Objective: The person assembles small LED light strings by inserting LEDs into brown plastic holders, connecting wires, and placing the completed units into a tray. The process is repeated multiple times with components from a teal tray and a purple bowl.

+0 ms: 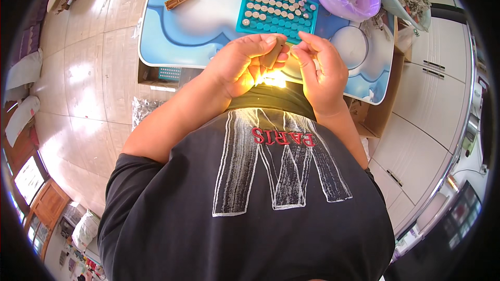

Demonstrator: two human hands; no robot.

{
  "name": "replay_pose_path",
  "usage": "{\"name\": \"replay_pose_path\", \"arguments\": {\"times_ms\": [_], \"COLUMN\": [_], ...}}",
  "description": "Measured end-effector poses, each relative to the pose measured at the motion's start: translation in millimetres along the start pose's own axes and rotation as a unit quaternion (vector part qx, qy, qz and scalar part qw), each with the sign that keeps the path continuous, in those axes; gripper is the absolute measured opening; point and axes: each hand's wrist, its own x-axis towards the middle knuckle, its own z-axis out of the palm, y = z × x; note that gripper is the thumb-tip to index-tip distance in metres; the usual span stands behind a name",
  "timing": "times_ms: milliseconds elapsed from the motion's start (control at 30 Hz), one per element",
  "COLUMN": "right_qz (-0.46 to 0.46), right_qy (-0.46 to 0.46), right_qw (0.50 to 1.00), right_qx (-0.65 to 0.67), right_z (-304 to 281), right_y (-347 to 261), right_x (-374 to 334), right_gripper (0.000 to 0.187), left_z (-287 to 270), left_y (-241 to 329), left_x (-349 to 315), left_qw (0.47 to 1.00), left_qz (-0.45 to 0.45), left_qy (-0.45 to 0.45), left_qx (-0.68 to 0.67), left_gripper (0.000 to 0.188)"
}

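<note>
Stretching out past the person, a blue-and-white bench [219, 15] carries a teal tray [255, 26] of pale round pieces. Before it, the left hand [240, 60] pinches a brown piece [272, 54] between thumb and fingers; the right hand [324, 65] curls just beside, and I can't tell whether it grips anything. That piece is small, slim, flat-faced and tilted, with a dark dot near its upper end and yellow light glowing below.
</note>
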Motion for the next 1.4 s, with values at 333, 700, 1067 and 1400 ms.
{"name": "replay_pose_path", "arguments": {"times_ms": [333,700,1067,1400], "right_qz": [0.012,0.233,0.059,-0.013], "right_qy": [-0.019,-0.097,-0.005,0.001], "right_qw": [1.0,0.916,0.997,1.0], "right_qx": [-0.008,0.312,0.057,0.004], "right_z": [-2,-17,-13,-5], "right_y": [1,4,-5,-10], "right_x": [2,7,-1,2], "right_gripper": [0.023,0.018,0.005,0.008], "left_z": [3,-1,-1,-1], "left_y": [0,-4,-5,-7], "left_x": [3,1,0,1], "left_qw": [0.999,0.998,0.998,0.998], "left_qz": [-0.012,-0.006,0.0,0.003], "left_qy": [0.007,-0.054,-0.038,-0.049], "left_qx": [0.029,-0.038,-0.056,-0.049], "left_gripper": [0.032,0.03,0.03,0.034]}}
